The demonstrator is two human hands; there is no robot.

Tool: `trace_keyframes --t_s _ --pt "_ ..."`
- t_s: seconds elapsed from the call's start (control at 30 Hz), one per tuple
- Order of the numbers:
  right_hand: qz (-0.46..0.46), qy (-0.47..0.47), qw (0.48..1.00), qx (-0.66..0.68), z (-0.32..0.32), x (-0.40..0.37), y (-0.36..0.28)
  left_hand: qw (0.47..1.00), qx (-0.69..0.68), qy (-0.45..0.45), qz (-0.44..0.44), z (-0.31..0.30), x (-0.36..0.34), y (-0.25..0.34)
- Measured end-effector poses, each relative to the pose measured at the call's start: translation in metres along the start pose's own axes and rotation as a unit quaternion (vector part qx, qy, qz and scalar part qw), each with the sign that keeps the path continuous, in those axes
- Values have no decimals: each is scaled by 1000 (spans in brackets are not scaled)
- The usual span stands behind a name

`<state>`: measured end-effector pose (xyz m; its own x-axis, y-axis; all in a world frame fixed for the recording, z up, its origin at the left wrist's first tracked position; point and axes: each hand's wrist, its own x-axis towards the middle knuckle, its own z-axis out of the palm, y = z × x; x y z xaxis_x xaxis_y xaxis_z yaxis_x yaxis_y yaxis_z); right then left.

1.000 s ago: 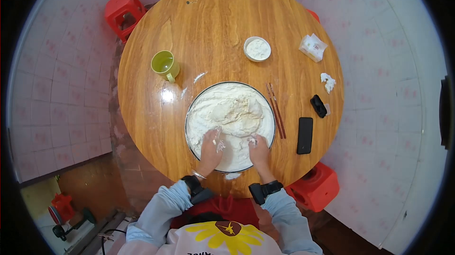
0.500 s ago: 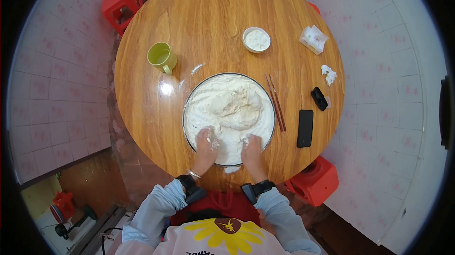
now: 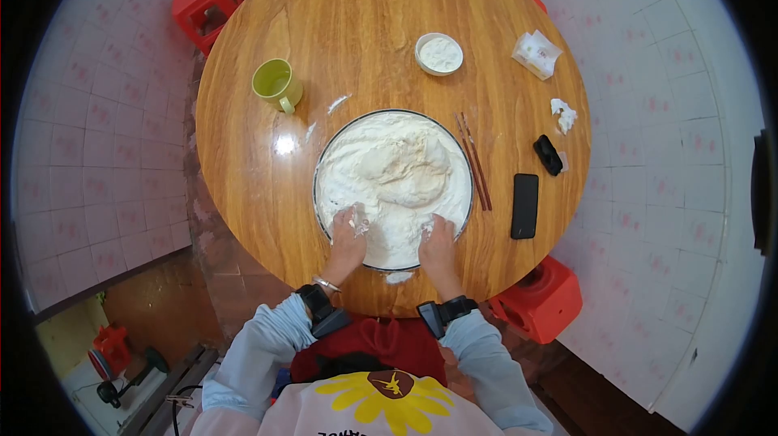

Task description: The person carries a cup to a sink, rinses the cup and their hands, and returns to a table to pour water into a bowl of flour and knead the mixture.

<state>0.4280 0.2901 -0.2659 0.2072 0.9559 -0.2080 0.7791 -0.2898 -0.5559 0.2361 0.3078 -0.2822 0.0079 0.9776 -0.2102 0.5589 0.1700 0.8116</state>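
Observation:
A wide round pan [image 3: 317,162] with a dark rim lies near the front of the table, spread with white flour [image 3: 344,185]. A rough mound of dough [image 3: 409,173] rests in its middle and right part. At the pan's near left, my left hand [image 3: 347,243] reaches over the rim, its fingers curled and coated with flour. Opposite it, my right hand [image 3: 438,250] is over the near right rim, also with bent, floury fingers. Both hands are apart from the mound. Whatever is between the curled fingers is too small to make out.
A green mug [image 3: 277,86] stands back left, and a bowl of flour [image 3: 439,54] behind the pan. To the right lie chopsticks [image 3: 475,162], a phone [image 3: 524,206], a black case [image 3: 548,155], crumpled tissue [image 3: 563,115] and a tissue pack [image 3: 536,55]. Red stools [image 3: 539,298] surround the table.
My hands have moved slightly apart, the left one leftward and the right one rightward. The whole view has shifted a little, so the table's things appear higher. The dough looks the same.

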Motion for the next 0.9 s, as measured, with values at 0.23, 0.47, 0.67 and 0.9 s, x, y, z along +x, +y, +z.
trace_keyframes --t_s 0.23,0.47,0.67,0.9 --pt "47 94 985 139 52 -14 -13 957 -256 -13 -138 44 -7 1" --pt "127 68 971 190 66 -13 -38 856 -428 8 -290 56 -9 13" --pt "249 43 896 366 29 5 -54 816 -481 -1 -321 25 2 72" --pt "43 56 954 292 -4 78 -51 915 -386 -22 -114 22 69 87"
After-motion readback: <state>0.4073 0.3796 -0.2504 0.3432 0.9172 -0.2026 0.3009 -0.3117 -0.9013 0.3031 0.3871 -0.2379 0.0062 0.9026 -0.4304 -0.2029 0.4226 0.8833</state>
